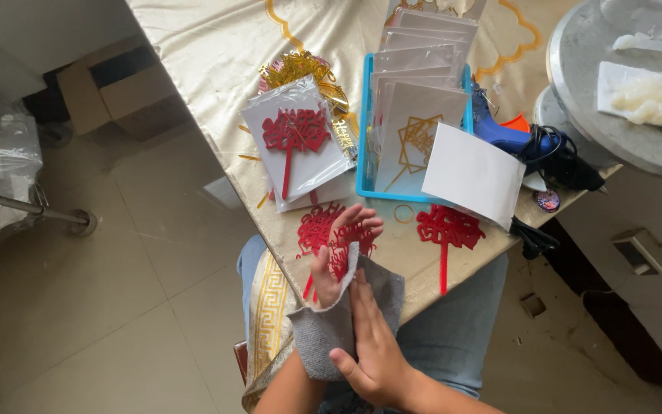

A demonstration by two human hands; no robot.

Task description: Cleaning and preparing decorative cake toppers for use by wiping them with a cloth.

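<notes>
Soft daylight, faint shadows, perhaps slight blur

1. The left hand (339,257) is bare. It has no glove and no ring.
2. The right hand (375,337) is bare too.
3. Both arms show no sleeves up to the edge of the picture.
4. The person wears light blue jeans (453,330).
5. The jeans look soft and a bit faded over the knees.

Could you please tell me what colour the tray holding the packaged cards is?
The tray is bright blue, seen in the head view, its only view.
</notes>
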